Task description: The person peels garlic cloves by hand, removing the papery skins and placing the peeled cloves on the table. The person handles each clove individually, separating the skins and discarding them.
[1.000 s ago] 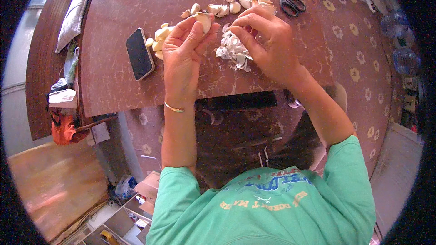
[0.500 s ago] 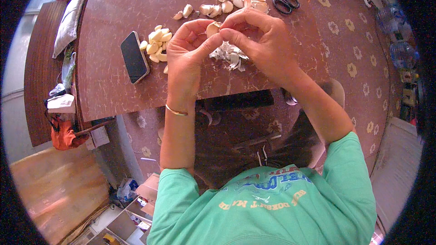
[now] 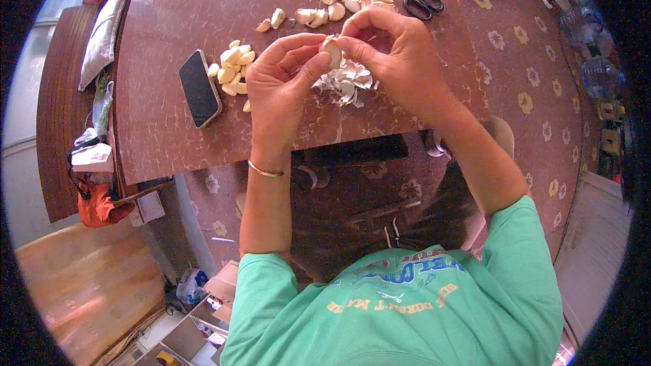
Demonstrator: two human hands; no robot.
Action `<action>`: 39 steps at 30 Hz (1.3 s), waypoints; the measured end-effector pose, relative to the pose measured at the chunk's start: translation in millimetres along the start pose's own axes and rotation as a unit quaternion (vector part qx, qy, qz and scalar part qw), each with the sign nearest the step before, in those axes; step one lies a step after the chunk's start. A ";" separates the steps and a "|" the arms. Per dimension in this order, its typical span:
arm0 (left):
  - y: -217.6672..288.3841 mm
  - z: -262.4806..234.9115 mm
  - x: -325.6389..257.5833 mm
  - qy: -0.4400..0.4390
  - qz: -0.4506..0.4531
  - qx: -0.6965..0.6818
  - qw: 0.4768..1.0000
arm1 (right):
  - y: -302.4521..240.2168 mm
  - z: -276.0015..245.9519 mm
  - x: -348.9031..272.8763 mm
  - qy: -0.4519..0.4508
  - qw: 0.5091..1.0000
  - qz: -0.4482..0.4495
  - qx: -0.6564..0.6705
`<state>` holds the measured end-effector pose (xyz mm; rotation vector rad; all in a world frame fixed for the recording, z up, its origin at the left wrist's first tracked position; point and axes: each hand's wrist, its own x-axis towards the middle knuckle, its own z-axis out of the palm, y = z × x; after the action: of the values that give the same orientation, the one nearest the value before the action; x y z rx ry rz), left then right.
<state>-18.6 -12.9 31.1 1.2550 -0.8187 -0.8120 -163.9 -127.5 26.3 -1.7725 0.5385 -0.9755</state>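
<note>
Between my two hands, above the table, is a garlic clove (image 3: 331, 53) with skin on it. My left hand (image 3: 281, 74) pinches its left side between thumb and fingers. At its top, the thumb and forefinger of my right hand (image 3: 400, 54) are closed on the skin. Below them lies a heap of papery garlic skins (image 3: 349, 85). A pile of peeled garlic cloves (image 3: 232, 68) rests left of my left hand. Several unpeeled garlic cloves (image 3: 313, 17) lie in a row beyond my hands.
A phone (image 3: 200, 88) lies beside the peeled pile. Black-handled scissors (image 3: 417, 0) rest at the far right of the marbled table (image 3: 196, 7). Left of the table are a cushion (image 3: 107, 34) and an orange bag (image 3: 102, 202). Plastic bottles (image 3: 600, 78) stand far right.
The clove has turned more upright and moved slightly right and down between my fingers. My right hand has shifted a little, its fingertips now at the clove's top.
</note>
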 end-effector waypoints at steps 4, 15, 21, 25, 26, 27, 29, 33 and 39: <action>-3.3 1.0 -0.9 0.024 0.021 0.019 0.999 | 2.7 -1.9 2.9 -0.032 0.999 -0.006 -0.019; -2.5 3.9 1.1 0.043 0.052 0.050 0.996 | 3.6 9.2 -0.4 0.059 0.998 -0.013 0.023; -2.3 8.6 -2.3 0.057 0.068 0.088 0.992 | 3.1 7.6 0.6 0.061 0.997 -0.039 0.001; -2.6 9.5 -3.2 0.061 0.077 0.096 0.991 | 4.0 6.6 1.2 0.059 0.996 -0.054 -0.037; -1.8 9.8 -3.8 0.062 0.076 0.108 0.989 | 5.2 6.8 1.4 0.059 0.996 -0.058 -0.033; -0.3 10.3 -4.7 0.062 0.076 0.121 0.988 | 6.5 7.2 1.6 0.059 0.996 -0.063 -0.028; -0.2 10.1 -5.5 0.066 0.077 0.128 0.987 | 7.7 7.7 2.5 0.054 0.996 -0.071 -0.017; -2.8 12.0 -6.1 0.084 0.083 0.120 0.986 | 6.8 5.2 3.8 0.031 0.997 -0.074 -0.004; -3.0 -1.9 1.0 0.105 0.067 0.076 0.989 | -2.3 11.8 -1.6 0.028 0.997 -0.074 0.009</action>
<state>-16.7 -13.3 28.0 1.3782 -0.7957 -0.5075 -155.4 -118.9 25.8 -1.7927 0.4354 -1.1313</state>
